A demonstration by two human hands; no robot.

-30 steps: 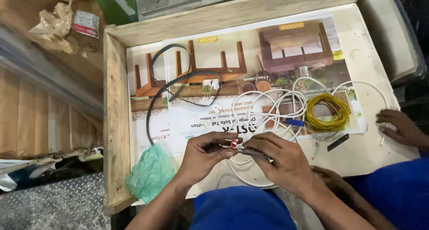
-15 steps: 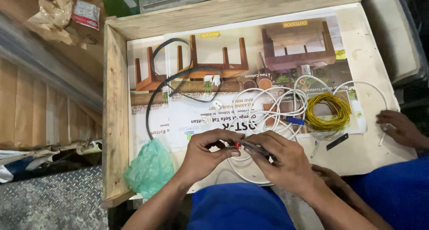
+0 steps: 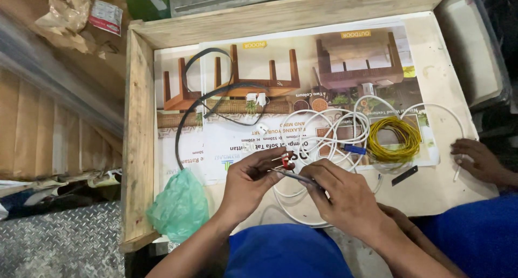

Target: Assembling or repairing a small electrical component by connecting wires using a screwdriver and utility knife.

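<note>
Red-tipped wire ends [image 3: 284,160] sit pinched in the left hand [image 3: 249,182] beside the yellow wire coil [image 3: 394,139], while the right hand [image 3: 345,199] grips the grey cable [image 3: 298,177] tight, so joining needs small, careful fingers.

One yellow wire coil [image 3: 394,139], one green bag [image 3: 179,207], perhaps two black cables [image 3: 186,119].

Green plastic bag [image 3: 179,207], yellow wire coil [image 3: 394,139], black cable [image 3: 200,102].
</note>
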